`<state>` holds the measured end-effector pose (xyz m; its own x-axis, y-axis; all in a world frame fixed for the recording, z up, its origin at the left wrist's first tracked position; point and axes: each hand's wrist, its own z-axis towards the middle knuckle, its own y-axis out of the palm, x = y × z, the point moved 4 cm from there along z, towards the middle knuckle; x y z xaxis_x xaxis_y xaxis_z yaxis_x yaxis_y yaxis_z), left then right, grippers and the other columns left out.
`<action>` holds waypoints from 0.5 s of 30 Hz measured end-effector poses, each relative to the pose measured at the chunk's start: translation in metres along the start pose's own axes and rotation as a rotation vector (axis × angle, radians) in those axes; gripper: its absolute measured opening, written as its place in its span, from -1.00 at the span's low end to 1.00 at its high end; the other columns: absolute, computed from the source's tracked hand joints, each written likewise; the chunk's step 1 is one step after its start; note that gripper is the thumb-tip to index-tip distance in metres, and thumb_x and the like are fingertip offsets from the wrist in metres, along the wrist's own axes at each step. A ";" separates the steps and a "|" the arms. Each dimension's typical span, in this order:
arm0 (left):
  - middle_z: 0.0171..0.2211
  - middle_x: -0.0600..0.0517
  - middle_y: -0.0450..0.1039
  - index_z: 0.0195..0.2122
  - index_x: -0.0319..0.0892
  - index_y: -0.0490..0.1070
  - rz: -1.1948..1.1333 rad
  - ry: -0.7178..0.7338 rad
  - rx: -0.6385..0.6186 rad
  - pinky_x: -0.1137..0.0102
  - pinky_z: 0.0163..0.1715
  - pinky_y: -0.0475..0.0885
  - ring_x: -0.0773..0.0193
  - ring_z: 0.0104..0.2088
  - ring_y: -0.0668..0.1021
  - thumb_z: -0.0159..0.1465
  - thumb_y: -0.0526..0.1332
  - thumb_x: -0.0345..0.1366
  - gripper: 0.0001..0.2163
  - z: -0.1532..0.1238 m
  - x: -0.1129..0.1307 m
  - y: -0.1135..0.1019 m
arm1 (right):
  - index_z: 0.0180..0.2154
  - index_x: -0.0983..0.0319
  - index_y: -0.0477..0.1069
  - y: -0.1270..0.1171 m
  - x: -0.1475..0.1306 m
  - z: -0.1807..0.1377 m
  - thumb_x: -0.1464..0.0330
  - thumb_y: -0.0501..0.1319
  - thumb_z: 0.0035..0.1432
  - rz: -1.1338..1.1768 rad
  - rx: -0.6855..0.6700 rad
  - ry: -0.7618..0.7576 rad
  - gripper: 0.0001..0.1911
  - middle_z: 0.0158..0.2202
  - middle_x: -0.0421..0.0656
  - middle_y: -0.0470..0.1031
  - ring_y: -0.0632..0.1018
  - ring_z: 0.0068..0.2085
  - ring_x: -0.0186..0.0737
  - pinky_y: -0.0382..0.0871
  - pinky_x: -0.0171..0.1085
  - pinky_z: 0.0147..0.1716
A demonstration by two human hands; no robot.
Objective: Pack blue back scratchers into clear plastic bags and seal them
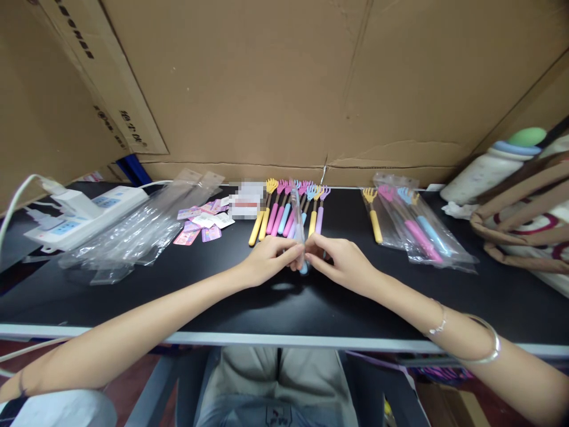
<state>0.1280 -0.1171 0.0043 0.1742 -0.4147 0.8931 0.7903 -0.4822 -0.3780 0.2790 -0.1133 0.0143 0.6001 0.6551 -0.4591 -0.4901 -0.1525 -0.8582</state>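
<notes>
Close together at the middle of the table, my left hand (276, 258) and my right hand (340, 260) both pinch a bagged back scratcher (304, 267). It stands nearly upright in clear plastic, its light blue handle end showing below my fingers. Just beyond my hands lies a row of several back scratchers (280, 219) with yellow, pink, blue and purple handles and claw-shaped heads. Off to the right, a yellow back scratcher (376, 222) rests at the edge of more clear bags (427, 234), which hold pink and blue ones.
Flat clear bags (151, 219) are piled on the left beside a white power strip (89, 213) with plugs and cables. Small printed cards (202, 222) lie between the bags and the row. A white bottle (489, 169) and a tan-handled bag (498, 225) occupy the right end. Cardboard (284, 89) walls the back.
</notes>
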 end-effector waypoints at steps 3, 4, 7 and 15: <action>-0.50 0.03 0.43 -0.51 -0.24 0.37 0.067 0.021 0.012 0.48 -0.33 0.33 0.34 -0.44 0.46 0.35 -0.05 0.02 -0.52 -0.001 0.003 -0.002 | -0.30 0.20 0.32 0.001 -0.001 0.000 0.26 0.06 0.25 0.073 -0.029 0.048 -0.84 -0.40 -0.20 0.48 0.45 -0.45 -0.32 0.21 -0.35 -0.44; -0.48 0.02 0.44 -0.49 -0.24 0.39 0.109 0.032 0.014 0.47 -0.31 0.32 0.33 -0.41 0.47 0.36 -0.06 0.00 -0.52 -0.001 0.005 -0.002 | -0.30 0.21 0.32 0.002 -0.001 0.000 0.25 0.05 0.25 0.139 -0.049 0.063 -0.82 -0.39 -0.18 0.48 0.45 -0.44 -0.32 0.23 -0.34 -0.42; -0.42 0.03 0.45 -0.41 -0.21 0.45 0.261 0.051 0.023 0.45 -0.25 0.29 0.30 -0.32 0.47 0.38 -0.08 -0.07 -0.57 -0.002 0.008 -0.003 | -0.32 0.23 0.31 0.004 0.002 0.002 0.26 0.00 0.27 0.389 -0.111 0.098 -0.78 -0.39 -0.19 0.45 0.46 -0.46 -0.34 0.29 -0.33 -0.39; -0.20 0.05 0.35 -0.19 -0.07 0.43 0.504 0.159 0.125 0.44 -0.24 0.35 0.31 -0.22 0.47 0.27 0.16 -0.17 -0.83 -0.005 0.012 -0.006 | -0.29 0.26 0.33 0.013 0.019 0.010 0.28 0.06 0.12 0.985 -0.205 0.278 -0.80 -0.44 -0.18 0.50 0.58 -0.44 -0.25 0.31 -0.34 -0.47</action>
<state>0.1224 -0.1234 0.0160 0.4662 -0.6870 0.5574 0.6976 -0.1020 -0.7092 0.2775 -0.0953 -0.0033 0.1300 -0.0168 -0.9914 -0.7405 -0.6666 -0.0858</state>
